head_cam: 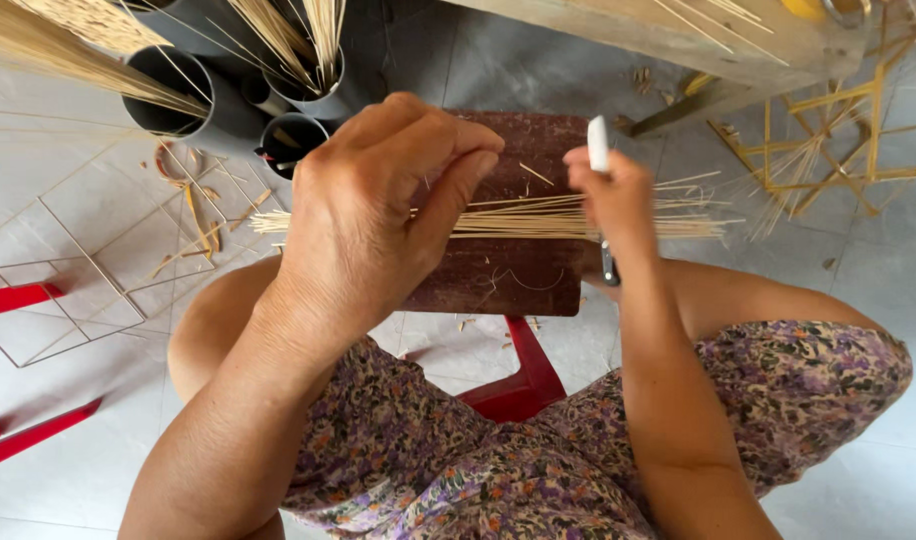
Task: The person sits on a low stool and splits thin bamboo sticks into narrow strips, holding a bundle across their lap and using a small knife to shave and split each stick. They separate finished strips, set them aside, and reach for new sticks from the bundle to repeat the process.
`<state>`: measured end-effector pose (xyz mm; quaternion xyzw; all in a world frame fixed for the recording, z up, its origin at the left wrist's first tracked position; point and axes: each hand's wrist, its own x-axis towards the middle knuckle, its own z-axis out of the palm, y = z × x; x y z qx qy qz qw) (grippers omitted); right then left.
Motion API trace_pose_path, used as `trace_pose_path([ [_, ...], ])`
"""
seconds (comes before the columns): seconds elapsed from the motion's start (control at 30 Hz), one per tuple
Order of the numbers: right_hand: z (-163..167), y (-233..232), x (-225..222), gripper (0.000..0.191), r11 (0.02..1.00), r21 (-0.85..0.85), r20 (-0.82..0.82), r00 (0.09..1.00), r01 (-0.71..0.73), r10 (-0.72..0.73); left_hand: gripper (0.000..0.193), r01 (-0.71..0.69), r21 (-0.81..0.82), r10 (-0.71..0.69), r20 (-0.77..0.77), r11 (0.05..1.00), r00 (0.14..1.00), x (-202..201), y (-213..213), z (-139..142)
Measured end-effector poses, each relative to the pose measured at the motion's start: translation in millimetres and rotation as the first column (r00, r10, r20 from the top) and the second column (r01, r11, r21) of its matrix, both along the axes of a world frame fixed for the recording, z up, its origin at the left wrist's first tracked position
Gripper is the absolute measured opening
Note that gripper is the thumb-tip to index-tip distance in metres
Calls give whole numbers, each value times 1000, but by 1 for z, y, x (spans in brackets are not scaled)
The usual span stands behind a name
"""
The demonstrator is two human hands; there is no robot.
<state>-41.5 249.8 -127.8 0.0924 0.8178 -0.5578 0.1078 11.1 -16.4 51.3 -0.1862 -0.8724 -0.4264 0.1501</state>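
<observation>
A bundle of thin pale bamboo sticks (538,218) lies crosswise on a dark red-brown board (508,280) in front of my knees. My left hand (378,210) is raised over the board's left part, fingers bent down and pinching the sticks near their middle. My right hand (613,200) grips a small knife with a white handle (598,143); its dark blade end (609,268) shows below the hand, against the bundle's right part. My palms hide the middle of the sticks.
Grey plastic tubes (178,100) holding more sticks stand at the upper left. Wire-thin stick frames (88,270) lie on the tiled floor at left, and yellow stick frames (828,140) at upper right. A red stool (523,375) is under the board.
</observation>
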Motion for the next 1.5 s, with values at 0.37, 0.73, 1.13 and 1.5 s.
trace_pose_path([
  [0.37, -21, -49, 18, 8, 752, 641, -152, 936, -151, 317, 5, -14, -85, 9, -54, 996, 999, -9, 18, -24],
  [0.73, -13, -32, 17, 8, 856, 514, -402, 868, -49, 291, 7, -2, -185, 0, -10, 983, 1000, -12, 19, -44],
  [1.13, 29, -20, 38, 11, 931, 359, -597, 784, 73, 169, 28, 35, -338, -26, 33, 941, 999, -11, 30, -91],
  [1.5, 84, -20, 68, 14, 956, 283, -707, 691, 77, 154, 15, 163, 84, -183, 364, 983, 913, -15, 53, -100],
])
